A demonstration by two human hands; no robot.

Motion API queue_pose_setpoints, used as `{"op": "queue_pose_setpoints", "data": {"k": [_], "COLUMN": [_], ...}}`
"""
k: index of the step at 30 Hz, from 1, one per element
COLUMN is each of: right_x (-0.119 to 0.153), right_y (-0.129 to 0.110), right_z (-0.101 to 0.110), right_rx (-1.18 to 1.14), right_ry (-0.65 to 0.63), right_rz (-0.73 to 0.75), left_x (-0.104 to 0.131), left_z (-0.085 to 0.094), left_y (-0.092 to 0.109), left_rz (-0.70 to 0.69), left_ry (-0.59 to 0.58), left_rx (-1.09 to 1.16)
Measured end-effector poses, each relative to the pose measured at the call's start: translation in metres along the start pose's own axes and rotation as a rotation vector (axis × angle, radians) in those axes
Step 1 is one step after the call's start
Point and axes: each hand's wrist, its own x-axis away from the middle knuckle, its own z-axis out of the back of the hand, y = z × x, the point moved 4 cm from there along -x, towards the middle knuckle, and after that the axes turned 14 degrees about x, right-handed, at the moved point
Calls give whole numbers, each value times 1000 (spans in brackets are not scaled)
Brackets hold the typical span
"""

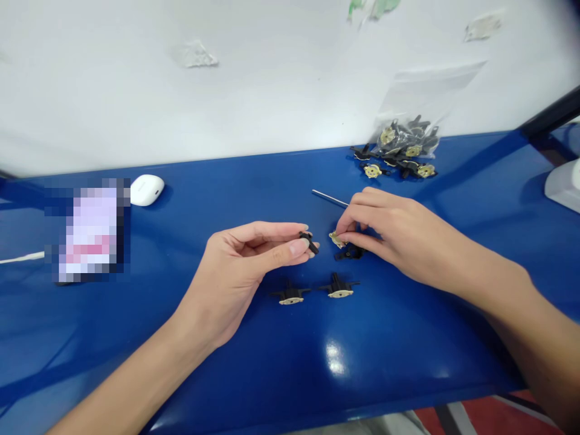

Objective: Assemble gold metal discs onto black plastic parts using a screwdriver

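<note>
Between its thumb and fingers, my left hand (254,254) pinches a small black part (309,242) above the blue table. To the right, my right hand (385,226) has its fingertips closed on a small brass-coloured plate (336,240). Just below those fingertips lies another black piece (350,253), partly covered by the hand. Two black parts with brass-coloured bases stand nearer the front, one on the left (290,295) and one on the right (339,287). A thin metal rod (330,197) runs behind my right hand, its far end hidden.
A clear bag (410,136) of black and brass parts leans on the white wall, with several loose parts (373,171) before it. On the left are a phone (90,232), a white case (147,190) and a cable (22,258). A white object (564,186) stands far right.
</note>
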Motion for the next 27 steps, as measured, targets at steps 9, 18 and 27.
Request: {"op": "queue_pose_setpoints", "data": {"k": [9, 18, 27], "right_x": [1, 3, 2], "right_y": [0, 7, -2], "right_z": [-1, 1, 0], "right_rx": [31, 38, 141], "right_ry": [8, 16, 36], "right_rz": [14, 43, 51], "left_x": [0, 1, 0], "left_z": [-1, 0, 2], "left_y": [1, 2, -1], "left_rz": [4, 4, -4], "left_ry": [4, 8, 20], "left_rx": [7, 6, -14]}}
